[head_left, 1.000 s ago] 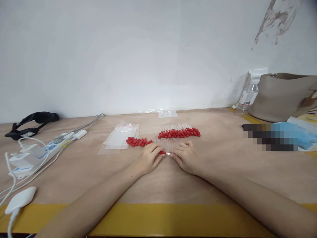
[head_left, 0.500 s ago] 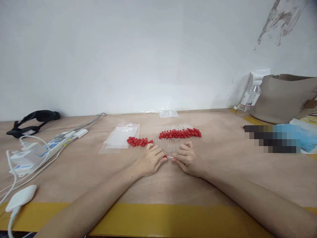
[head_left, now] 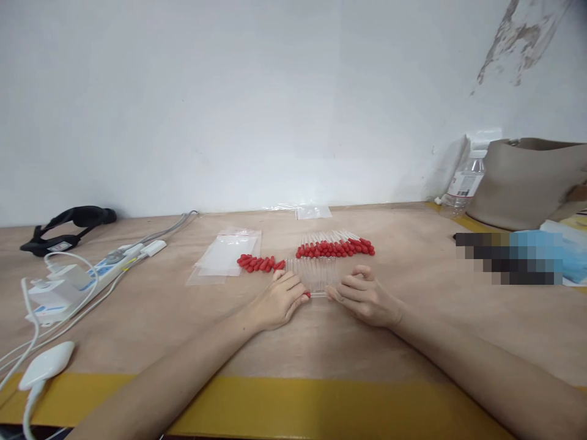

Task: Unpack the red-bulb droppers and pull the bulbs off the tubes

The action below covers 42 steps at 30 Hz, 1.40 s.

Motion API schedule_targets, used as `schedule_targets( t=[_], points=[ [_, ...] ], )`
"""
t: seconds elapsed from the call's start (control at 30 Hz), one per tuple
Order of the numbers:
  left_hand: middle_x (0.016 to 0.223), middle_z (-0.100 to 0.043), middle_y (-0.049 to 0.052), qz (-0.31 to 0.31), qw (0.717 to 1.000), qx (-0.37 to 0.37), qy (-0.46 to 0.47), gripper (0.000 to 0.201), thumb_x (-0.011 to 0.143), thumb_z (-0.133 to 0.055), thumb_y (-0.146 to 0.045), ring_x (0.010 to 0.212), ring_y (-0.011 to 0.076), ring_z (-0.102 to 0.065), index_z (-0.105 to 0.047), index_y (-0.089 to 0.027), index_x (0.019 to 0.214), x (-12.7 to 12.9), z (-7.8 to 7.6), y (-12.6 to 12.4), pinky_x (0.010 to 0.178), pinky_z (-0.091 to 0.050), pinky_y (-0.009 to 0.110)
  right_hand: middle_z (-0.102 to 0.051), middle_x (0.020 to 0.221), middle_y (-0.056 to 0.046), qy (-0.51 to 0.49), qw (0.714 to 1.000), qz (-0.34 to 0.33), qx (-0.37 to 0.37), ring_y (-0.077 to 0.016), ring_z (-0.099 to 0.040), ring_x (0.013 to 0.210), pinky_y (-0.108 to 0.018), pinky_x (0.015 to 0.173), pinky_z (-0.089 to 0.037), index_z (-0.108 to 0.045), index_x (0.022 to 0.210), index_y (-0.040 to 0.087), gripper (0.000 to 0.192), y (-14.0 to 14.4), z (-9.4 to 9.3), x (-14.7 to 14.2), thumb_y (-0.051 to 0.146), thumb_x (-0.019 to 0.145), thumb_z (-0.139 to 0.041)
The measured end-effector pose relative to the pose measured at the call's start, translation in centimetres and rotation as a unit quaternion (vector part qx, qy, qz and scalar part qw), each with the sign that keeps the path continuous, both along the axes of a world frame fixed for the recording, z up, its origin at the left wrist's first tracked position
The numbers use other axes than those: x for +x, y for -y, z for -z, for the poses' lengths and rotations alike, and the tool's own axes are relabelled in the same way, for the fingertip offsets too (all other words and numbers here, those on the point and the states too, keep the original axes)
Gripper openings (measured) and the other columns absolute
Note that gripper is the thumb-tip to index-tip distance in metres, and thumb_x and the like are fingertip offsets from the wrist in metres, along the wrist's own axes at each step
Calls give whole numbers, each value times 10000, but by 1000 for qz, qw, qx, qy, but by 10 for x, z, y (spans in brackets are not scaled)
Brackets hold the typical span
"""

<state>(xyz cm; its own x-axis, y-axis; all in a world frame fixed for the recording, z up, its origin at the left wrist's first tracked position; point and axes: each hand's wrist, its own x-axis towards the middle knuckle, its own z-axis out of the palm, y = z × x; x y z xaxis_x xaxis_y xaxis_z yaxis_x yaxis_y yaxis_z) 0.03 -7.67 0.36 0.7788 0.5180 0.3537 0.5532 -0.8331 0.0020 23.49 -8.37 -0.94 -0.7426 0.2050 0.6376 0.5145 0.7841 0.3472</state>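
**Both hands drawn nearer, one dropper between them**

Since a second ago both hands have slid back toward the table's near edge, away from the rows. Left hand (head_left: 277,299) and right hand (head_left: 364,297) rest on the wooden table (head_left: 413,342) with fingers curled inward, fingertips pinching the two ends of a single dropper (head_left: 316,294): its red bulb shows at the left fingertips, its clear tube runs to the right ones. Just behind it lies a row of clear glass tubes (head_left: 314,272), with loose red bulbs (head_left: 259,263) to the left and a row of assembled droppers (head_left: 337,245) farther back. Clear zip bags (head_left: 224,253) lie beside the bulbs. At left sit a power strip (head_left: 98,272) with white chargers and a black strap (head_left: 68,221); at right, a water bottle (head_left: 465,180) whose label is too small to read, and a beige bag (head_left: 527,180).
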Motion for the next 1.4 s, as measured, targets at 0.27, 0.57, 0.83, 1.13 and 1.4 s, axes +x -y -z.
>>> schedule_targets(
  t=[0.27, 0.57, 0.83, 1.13, 1.4],
  points=[
    [826, -493, 52, -154, 975, 27, 160, 252, 881, -345, -290, 788, 165, -472, -572, -178, 885, -34, -7, -20, 723, -402, 300, -647, 702, -11, -157, 969, 161, -98, -125, -509, 692, -335, 751, -233, -657, 822, 233, 199, -8, -3, 24, 275, 842, -464],
    [840, -499, 59, -337, 930, 16, 146, 296, 801, -402, -219, 705, 163, -532, -567, -161, 1040, -57, -15, -55, 691, -439, 295, -661, 691, 3, -204, 905, 302, -218, -147, -559, 660, -290, 643, -233, -656, 786, 236, 215, -20, 4, 18, 206, 755, -444],
    [855, -557, 62, -331, 929, 15, 165, 316, 832, -401, -345, 702, 157, -549, -558, -151, 1027, -51, -19, -48, 713, -436, 284, -672, 822, -20, -184, 913, 301, -205, -178, -572, 774, -301, 658, -247, -629, 866, 231, 224, -22, 11, 6, 186, 754, -440],
    [1000, -571, 62, -161, 986, -39, 11, 451, 699, -577, -526, 964, 237, -489, -574, -240, 1047, -82, -29, -55, 838, -349, 353, -641, 823, -22, -138, 924, 283, -215, -174, -539, 761, -302, 652, -223, -587, 861, 207, 160, -22, 14, 2, 284, 795, -463],
    [956, -629, 36, -191, 981, 11, 26, 324, 766, -536, -471, 936, 212, -514, -594, -235, 980, -79, -16, -64, 832, -306, 347, -621, 886, -50, -123, 930, 269, -219, -196, -514, 826, -316, 676, -245, -579, 890, 194, 295, -20, 12, 0, 446, 802, -453]
  ],
)
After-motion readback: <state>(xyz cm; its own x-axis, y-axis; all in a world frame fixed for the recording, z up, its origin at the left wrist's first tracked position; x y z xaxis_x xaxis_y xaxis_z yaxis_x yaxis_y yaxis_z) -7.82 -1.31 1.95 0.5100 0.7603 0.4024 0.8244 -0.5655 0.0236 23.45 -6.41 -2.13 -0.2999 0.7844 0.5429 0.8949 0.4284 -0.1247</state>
